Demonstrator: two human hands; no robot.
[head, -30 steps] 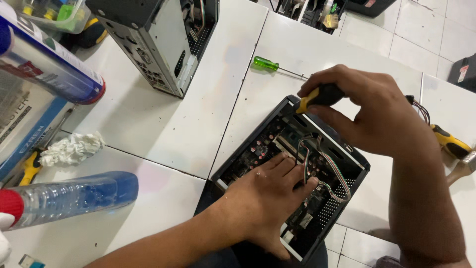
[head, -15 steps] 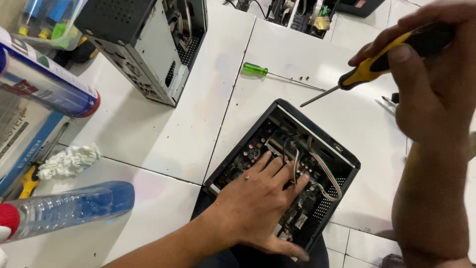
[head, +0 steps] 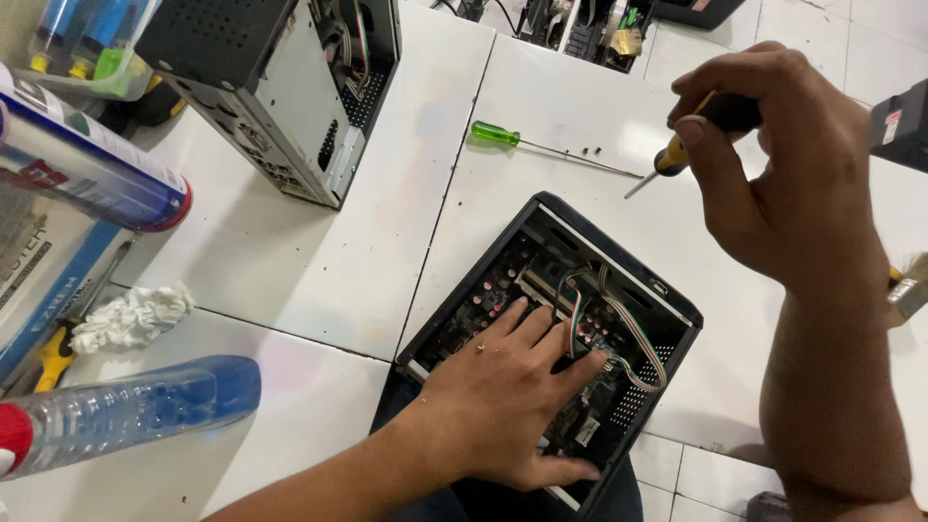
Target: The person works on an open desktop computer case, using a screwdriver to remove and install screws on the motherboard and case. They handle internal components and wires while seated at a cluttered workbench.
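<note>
An open black computer case [head: 667, 300] lies on the white tiled floor [head: 309, 251] in front of me, its circuit board and coloured cables showing. My left hand [head: 503, 396] rests flat inside the case, fingers spread over the board and touching the striped cable bundle [head: 619, 329]. My right hand [head: 783, 184] is raised above the case's far right corner and grips a yellow and black screwdriver [head: 672, 155], its tip pointing down and left. A green-handled screwdriver [head: 498, 133] lies on the floor beyond the case.
A second, larger grey computer case [head: 280, 87] lies at the upper left. A clear plastic bottle with a red cap [head: 126, 411], a white crumpled rag [head: 130, 319], a blue spray can [head: 87, 164] and yellow-handled pliers [head: 53, 353] sit at the left. More hardware lies at the top.
My right hand lifted the yellow and black screwdriver out of the case and up to the right, then came slightly back. My left hand stayed pressed on the board.
</note>
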